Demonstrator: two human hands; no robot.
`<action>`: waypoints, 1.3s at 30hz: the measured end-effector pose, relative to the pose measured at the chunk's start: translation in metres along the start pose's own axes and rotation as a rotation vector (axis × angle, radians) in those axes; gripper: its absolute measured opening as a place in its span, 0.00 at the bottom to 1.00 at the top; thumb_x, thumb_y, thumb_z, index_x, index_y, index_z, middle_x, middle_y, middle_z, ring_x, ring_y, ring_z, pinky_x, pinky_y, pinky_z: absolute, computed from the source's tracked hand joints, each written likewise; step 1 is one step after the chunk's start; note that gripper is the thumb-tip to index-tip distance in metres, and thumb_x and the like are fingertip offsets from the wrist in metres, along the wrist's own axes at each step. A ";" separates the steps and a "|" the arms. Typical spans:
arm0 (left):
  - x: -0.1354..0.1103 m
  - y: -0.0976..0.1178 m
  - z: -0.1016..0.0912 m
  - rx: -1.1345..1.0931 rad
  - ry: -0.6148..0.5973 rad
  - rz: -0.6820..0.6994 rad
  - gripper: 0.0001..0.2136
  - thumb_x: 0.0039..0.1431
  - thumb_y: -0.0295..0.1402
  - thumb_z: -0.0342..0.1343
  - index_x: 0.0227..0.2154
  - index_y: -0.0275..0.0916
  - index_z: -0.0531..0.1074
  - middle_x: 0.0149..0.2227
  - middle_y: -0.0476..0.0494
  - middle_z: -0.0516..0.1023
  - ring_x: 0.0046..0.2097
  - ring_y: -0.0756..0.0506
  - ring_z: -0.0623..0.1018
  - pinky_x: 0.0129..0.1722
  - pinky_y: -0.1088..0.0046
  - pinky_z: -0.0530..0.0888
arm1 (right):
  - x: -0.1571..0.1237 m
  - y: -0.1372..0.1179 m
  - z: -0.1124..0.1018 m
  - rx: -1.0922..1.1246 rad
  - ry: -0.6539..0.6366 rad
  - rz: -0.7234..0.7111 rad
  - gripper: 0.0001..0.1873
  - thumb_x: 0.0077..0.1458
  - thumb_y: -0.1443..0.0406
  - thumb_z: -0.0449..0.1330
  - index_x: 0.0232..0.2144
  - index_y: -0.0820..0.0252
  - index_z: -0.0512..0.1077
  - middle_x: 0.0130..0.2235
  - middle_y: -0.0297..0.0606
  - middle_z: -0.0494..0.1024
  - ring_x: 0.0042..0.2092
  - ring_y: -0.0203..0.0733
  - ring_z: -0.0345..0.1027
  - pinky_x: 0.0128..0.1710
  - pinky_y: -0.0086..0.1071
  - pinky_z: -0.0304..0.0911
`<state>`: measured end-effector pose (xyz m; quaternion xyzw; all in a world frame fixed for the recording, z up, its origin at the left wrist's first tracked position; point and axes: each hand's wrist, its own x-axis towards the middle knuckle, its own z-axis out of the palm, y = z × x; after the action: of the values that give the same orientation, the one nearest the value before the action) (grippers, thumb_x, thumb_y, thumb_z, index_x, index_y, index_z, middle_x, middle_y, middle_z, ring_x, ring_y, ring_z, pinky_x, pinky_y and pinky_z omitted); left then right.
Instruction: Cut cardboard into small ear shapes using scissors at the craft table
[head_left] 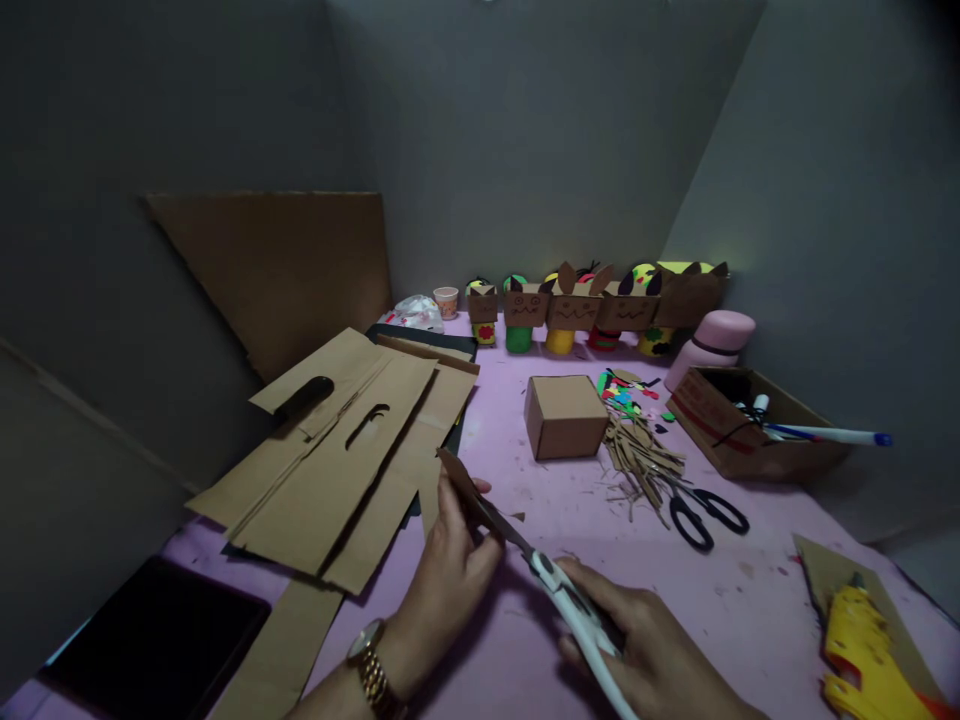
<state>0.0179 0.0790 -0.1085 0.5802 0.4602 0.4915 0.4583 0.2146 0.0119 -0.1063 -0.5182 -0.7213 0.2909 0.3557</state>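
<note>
Between the thumb and fingers of my left hand (457, 545) is a small brown cardboard piece (466, 482), tilted up over the pink table (517, 650). My right hand (637, 630) grips white-handled scissors (574, 600), whose blades reach up to the cardboard piece. A thin sliver of cardboard sticks out beside the blades. How far apart the blades are is hard to make out. Just beyond my hands stands a closed cardboard box (566, 418). Thin cardboard strips (641, 450) lie in a pile to its right, with black-handled scissors (705, 515) beside them.
Flat cardboard sheets (330, 470) are stacked at left, above a dark tablet-like slab (154, 640). Cardboard-headed figures (562, 310) line the back. At right are a pink bottle (716, 340), an open box (750, 430) with pens and a yellow glue gun (862, 640).
</note>
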 end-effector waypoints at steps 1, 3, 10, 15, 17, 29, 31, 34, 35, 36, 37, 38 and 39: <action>0.001 -0.002 -0.001 0.008 0.005 0.009 0.32 0.52 0.26 0.58 0.59 0.42 0.52 0.47 0.39 0.71 0.47 0.42 0.73 0.49 0.64 0.68 | 0.000 -0.001 0.000 0.015 -0.062 0.017 0.22 0.43 0.68 0.60 0.44 0.53 0.75 0.25 0.31 0.75 0.24 0.38 0.66 0.23 0.26 0.61; 0.006 -0.004 -0.002 -0.041 0.045 0.011 0.29 0.53 0.26 0.58 0.56 0.44 0.54 0.45 0.42 0.70 0.44 0.44 0.74 0.46 0.66 0.70 | 0.001 -0.004 -0.001 0.051 -0.192 0.058 0.23 0.43 0.69 0.58 0.45 0.54 0.73 0.29 0.33 0.75 0.27 0.39 0.66 0.26 0.28 0.62; 0.020 0.014 -0.007 -0.696 0.078 -0.294 0.21 0.54 0.29 0.55 0.52 0.37 0.63 0.49 0.36 0.75 0.46 0.42 0.77 0.49 0.63 0.70 | -0.002 0.005 0.001 0.171 -0.134 0.094 0.28 0.47 0.65 0.59 0.53 0.55 0.68 0.28 0.32 0.73 0.27 0.40 0.65 0.26 0.30 0.62; 0.016 0.024 -0.005 -0.851 -0.069 -0.406 0.15 0.59 0.29 0.51 0.48 0.30 0.70 0.50 0.32 0.75 0.51 0.41 0.75 0.51 0.65 0.70 | -0.004 0.019 0.003 0.262 -0.037 0.194 0.28 0.50 0.63 0.60 0.55 0.57 0.67 0.35 0.38 0.77 0.35 0.45 0.70 0.35 0.35 0.66; 0.014 0.021 -0.004 -0.825 -0.046 -0.382 0.13 0.59 0.30 0.53 0.46 0.33 0.73 0.50 0.37 0.76 0.48 0.45 0.75 0.47 0.72 0.72 | -0.004 0.021 0.004 0.283 -0.039 0.206 0.28 0.50 0.63 0.61 0.55 0.56 0.67 0.40 0.39 0.78 0.38 0.47 0.71 0.39 0.36 0.66; 0.018 0.018 -0.004 -0.708 0.153 -0.379 0.12 0.41 0.26 0.70 0.28 0.36 0.72 0.27 0.51 0.77 0.29 0.53 0.75 0.26 0.83 0.73 | -0.006 0.027 0.008 0.245 -0.033 0.194 0.28 0.50 0.63 0.61 0.55 0.57 0.67 0.35 0.39 0.79 0.42 0.52 0.72 0.36 0.35 0.68; 0.017 0.020 -0.004 -0.712 0.161 -0.371 0.12 0.40 0.26 0.70 0.28 0.36 0.72 0.27 0.52 0.77 0.29 0.53 0.76 0.25 0.84 0.73 | -0.007 0.025 0.007 0.228 -0.019 0.174 0.28 0.50 0.63 0.61 0.55 0.56 0.67 0.38 0.40 0.79 0.45 0.53 0.71 0.39 0.37 0.69; 0.016 0.020 -0.003 -0.732 0.169 -0.383 0.13 0.39 0.26 0.70 0.28 0.35 0.72 0.27 0.51 0.78 0.29 0.53 0.77 0.24 0.85 0.73 | -0.006 0.017 0.004 0.207 0.018 0.138 0.28 0.51 0.63 0.60 0.56 0.56 0.66 0.43 0.42 0.78 0.48 0.54 0.70 0.46 0.41 0.67; 0.016 0.020 -0.003 -0.739 0.172 -0.391 0.13 0.39 0.26 0.70 0.28 0.35 0.73 0.27 0.50 0.78 0.29 0.53 0.77 0.24 0.85 0.74 | -0.005 0.014 0.003 0.201 0.015 0.126 0.29 0.50 0.63 0.60 0.56 0.56 0.66 0.45 0.44 0.78 0.48 0.54 0.70 0.47 0.41 0.67; 0.016 0.019 -0.003 -0.748 0.176 -0.397 0.13 0.39 0.26 0.70 0.28 0.35 0.73 0.28 0.50 0.79 0.29 0.52 0.78 0.24 0.85 0.74 | -0.004 0.012 0.003 0.192 0.011 0.111 0.29 0.50 0.63 0.60 0.56 0.56 0.66 0.46 0.45 0.78 0.48 0.55 0.71 0.47 0.42 0.67; 0.015 0.019 -0.003 -0.760 0.186 -0.402 0.13 0.39 0.26 0.70 0.28 0.35 0.72 0.28 0.50 0.79 0.30 0.52 0.78 0.24 0.85 0.75 | -0.003 0.011 0.003 0.178 0.005 0.099 0.29 0.49 0.64 0.59 0.56 0.56 0.65 0.47 0.46 0.77 0.48 0.55 0.71 0.46 0.43 0.67; 0.015 0.018 -0.003 -0.775 0.196 -0.409 0.13 0.39 0.26 0.70 0.27 0.35 0.72 0.28 0.49 0.79 0.30 0.52 0.78 0.24 0.85 0.75 | -0.003 0.011 0.004 0.157 0.004 0.088 0.30 0.48 0.64 0.59 0.56 0.56 0.65 0.47 0.47 0.77 0.47 0.55 0.71 0.46 0.44 0.68; 0.014 0.018 -0.003 -0.794 0.203 -0.419 0.12 0.39 0.25 0.71 0.26 0.34 0.72 0.28 0.49 0.79 0.30 0.52 0.78 0.24 0.85 0.75 | -0.003 0.012 0.005 0.132 0.012 0.078 0.31 0.47 0.65 0.59 0.56 0.56 0.65 0.46 0.47 0.77 0.46 0.55 0.72 0.45 0.45 0.68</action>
<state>0.0181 0.0901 -0.0882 0.2031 0.3862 0.5809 0.6872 0.2172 0.0127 -0.1193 -0.5229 -0.6777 0.3484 0.3818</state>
